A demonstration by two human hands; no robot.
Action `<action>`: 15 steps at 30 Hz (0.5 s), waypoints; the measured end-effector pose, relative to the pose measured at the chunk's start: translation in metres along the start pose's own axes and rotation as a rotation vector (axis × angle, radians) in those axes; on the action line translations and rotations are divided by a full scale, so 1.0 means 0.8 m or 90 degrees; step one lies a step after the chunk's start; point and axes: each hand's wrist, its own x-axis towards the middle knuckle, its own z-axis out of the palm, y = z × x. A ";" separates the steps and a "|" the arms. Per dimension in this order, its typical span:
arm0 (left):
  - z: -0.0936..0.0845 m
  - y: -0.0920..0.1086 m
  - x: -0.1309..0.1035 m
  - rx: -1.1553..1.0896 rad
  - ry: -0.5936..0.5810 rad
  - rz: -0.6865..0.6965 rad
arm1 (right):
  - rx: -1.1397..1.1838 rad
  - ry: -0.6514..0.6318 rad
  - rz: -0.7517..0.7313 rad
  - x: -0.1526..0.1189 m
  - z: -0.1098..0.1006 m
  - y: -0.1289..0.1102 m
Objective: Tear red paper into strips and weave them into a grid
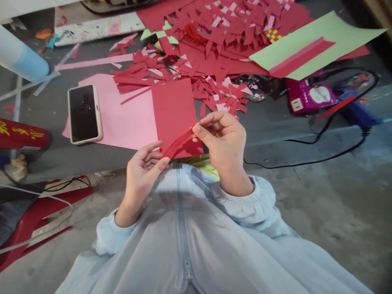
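Note:
Between my two hands stretches a narrow red paper strip [181, 142], slightly bowed. My left hand [146, 167] pinches its lower end between thumb and fingers. At the upper end, the thumb and forefinger of my right hand [222, 132] are closed on it. Beneath the strip lies a red paper sheet [176, 104] at the table's front edge. A pink paper sheet [128, 118] sits to its left. Cut red and pink paper pieces [214, 92] are heaped just beyond my right hand.
A phone [84, 114] rests on the pink sheet. Left stand a blue-white bottle [26, 57] and a red cylinder [23, 134]. At right are a green sheet [297, 45], a purple box [309, 96], a blue glue gun [357, 112] and black cables [318, 161].

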 end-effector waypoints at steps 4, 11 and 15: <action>0.001 0.001 0.004 -0.002 -0.030 -0.045 | -0.001 0.010 -0.005 -0.002 -0.001 0.001; -0.002 -0.003 0.008 0.047 -0.039 -0.043 | -0.021 0.021 -0.042 -0.001 -0.002 0.002; -0.003 0.000 0.009 0.048 -0.027 -0.053 | 0.002 0.022 -0.058 0.001 -0.002 0.001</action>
